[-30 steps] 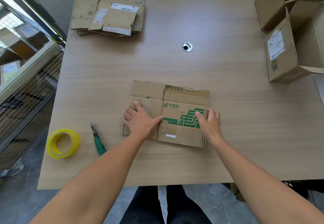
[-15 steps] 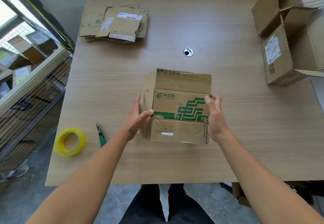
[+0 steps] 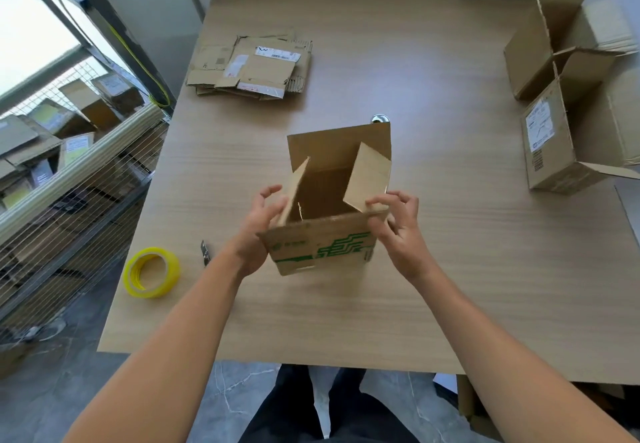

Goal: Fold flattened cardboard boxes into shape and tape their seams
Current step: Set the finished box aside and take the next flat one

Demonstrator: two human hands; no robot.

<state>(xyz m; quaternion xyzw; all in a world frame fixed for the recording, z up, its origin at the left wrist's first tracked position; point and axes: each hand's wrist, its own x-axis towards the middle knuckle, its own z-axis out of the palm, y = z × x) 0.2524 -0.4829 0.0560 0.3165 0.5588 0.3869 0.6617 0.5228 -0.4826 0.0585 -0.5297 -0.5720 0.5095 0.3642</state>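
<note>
A brown cardboard box with green print [image 3: 322, 247] is squared up and held above the middle of the table, its open end facing me. Its far flap stands upright and both side flaps lean inward. My left hand [image 3: 258, 231] cups the box's left side, fingers against the left flap. On the right side, my right hand [image 3: 398, 226] grips the corner with its thumb and fingertips on the right flap. A yellow-cored roll of tape [image 3: 152, 272] lies at the table's left edge. A green-handled cutter [image 3: 205, 251] lies beside it, partly hidden by my left forearm.
A stack of flattened boxes [image 3: 252, 66] lies at the far left of the wooden table [image 3: 450, 269]. Several formed boxes [image 3: 557, 124] stand at the right edge. A metal grommet [image 3: 380, 118] shows behind the held box. Wire shelving with more boxes [image 3: 65, 172] stands to the left.
The flat box was lifted off the table and opened into a square tube. Its open end now faces me with the flaps spread, and both hands moved up along its sides.
</note>
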